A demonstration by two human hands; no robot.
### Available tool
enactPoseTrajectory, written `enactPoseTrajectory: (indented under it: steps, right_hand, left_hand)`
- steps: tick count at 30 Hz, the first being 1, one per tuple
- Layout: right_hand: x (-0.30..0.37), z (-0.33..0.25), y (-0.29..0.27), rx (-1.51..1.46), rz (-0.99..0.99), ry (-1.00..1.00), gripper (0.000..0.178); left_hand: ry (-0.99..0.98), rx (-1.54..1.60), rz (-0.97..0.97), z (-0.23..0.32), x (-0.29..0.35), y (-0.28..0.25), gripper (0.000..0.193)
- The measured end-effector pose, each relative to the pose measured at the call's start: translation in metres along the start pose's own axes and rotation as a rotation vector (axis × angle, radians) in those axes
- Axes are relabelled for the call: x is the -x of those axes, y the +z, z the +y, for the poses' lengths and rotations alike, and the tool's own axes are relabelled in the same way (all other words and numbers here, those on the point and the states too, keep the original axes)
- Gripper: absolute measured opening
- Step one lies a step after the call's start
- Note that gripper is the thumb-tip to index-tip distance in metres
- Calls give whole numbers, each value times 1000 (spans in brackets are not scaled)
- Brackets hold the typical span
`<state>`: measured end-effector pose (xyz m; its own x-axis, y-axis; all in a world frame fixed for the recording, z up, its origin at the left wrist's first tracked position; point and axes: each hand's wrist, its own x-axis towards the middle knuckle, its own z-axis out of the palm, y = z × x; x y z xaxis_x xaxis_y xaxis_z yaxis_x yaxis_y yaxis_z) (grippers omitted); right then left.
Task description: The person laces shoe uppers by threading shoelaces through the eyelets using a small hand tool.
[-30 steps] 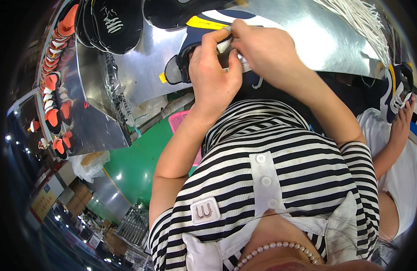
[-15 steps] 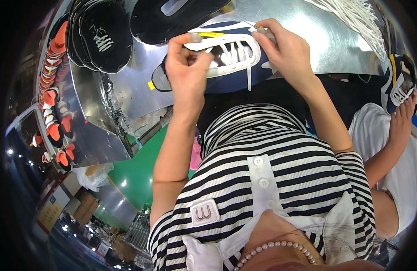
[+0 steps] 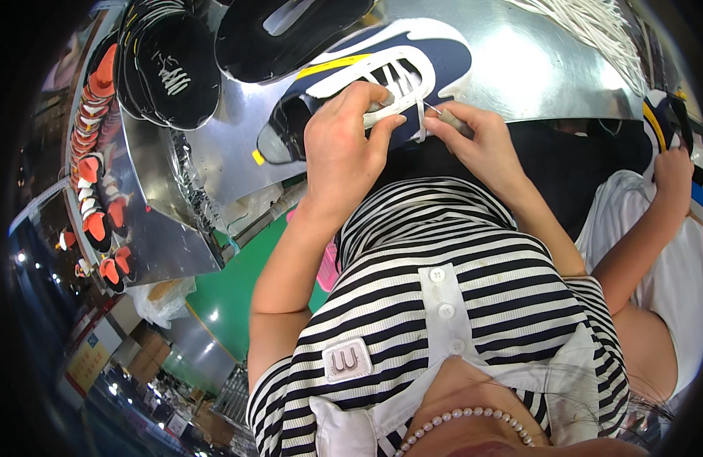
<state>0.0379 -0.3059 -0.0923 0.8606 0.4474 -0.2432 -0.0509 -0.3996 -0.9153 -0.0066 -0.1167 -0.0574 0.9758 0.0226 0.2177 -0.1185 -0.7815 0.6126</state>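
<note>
A flat navy shoe upper with white trim and a yellow stripe lies on the metal table in front of me. My left hand pinches the white eyelet edge nearest me, a grey cover on one fingertip. Closed around a thin metal pick with a greyish handle, my right hand is just right of the lace opening. The pick's tip is close to a white shoelace that hangs down over the near edge. Other lace strands cross the opening.
Black shoe pieces are stacked at the left, and another dark piece lies beyond the upper. A bundle of white laces spreads at the far right. Beside me, a co-worker's hand holds another shoe upper. Orange-and-white shoe parts line the left side.
The upper has turned, its right end swinging away from me. My left hand has shifted right along the eyelet edge. My right hand has come down from the far side to the near lace.
</note>
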Motion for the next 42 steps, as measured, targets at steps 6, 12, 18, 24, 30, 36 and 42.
enactPoseTrajectory:
  steps: [6,12,18,24,30,36,42]
  right_hand:
    - [10,-4,2,-563,-293,62,9]
    - [26,-1,-6,-253,-318,-126,16]
    - [-42,-10,5,-264,59,-279,15]
    - [-57,2,20,-157,269,-525,18]
    - [-56,-1,17,-105,324,-515,23]
    - [-7,-2,-3,-127,56,-146,28]
    - [-5,-4,3,-105,47,-121,16]
  left_hand:
    - [105,-49,116,3,-3,-5,28]
    - [8,-183,-38,-2,-10,-7,24]
    - [-179,-149,-269,-15,-25,-11,28]
    - [-283,183,-331,-15,-23,-12,36]
    - [-223,-102,-120,-11,-22,7,31]
    - [-185,-101,-94,-17,-25,8,28]
    - [-220,-32,-97,-20,-22,8,29]
